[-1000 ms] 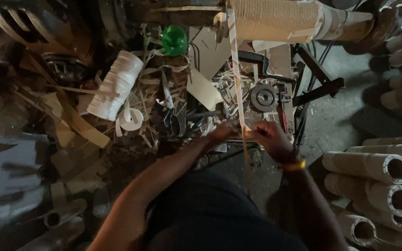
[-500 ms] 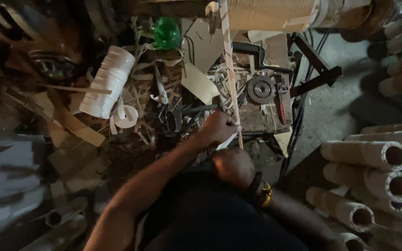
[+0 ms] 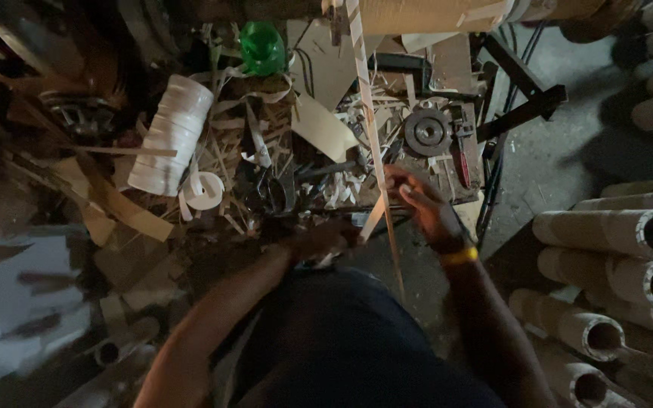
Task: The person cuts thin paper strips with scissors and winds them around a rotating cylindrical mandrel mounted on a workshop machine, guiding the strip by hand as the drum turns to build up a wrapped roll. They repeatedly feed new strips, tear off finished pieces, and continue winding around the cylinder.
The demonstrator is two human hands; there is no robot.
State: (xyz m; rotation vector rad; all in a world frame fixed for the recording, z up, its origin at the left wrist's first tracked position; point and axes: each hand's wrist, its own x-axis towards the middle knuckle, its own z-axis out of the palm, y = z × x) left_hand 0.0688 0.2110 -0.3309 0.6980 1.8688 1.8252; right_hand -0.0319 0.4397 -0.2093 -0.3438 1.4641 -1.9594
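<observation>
— Since a moment ago the right hand [image 3: 425, 208] went up along the paper strip [image 3: 372, 143], and the left hand [image 3: 323, 240] came lower, near the dark lap. Do you see it also?

— Yes. Now the right hand fingers are closed around the strip, just in front of the table [image 3: 326, 189] edge. For the left hand I cannot tell if it holds something; it is dark and blurred.

— And the strip?

— It hangs down from the big cardboard roll [image 3: 432, 13] at the top, over the cluttered table, to the hands.

— What else is there?

— White tape rolls [image 3: 169, 136] at the left, a green bottle [image 3: 262, 47], a round metal disc [image 3: 428, 132], many paper scraps. At the right, cardboard tubes [image 3: 606, 230] lie stacked on the grey floor [image 3: 568, 151].
</observation>
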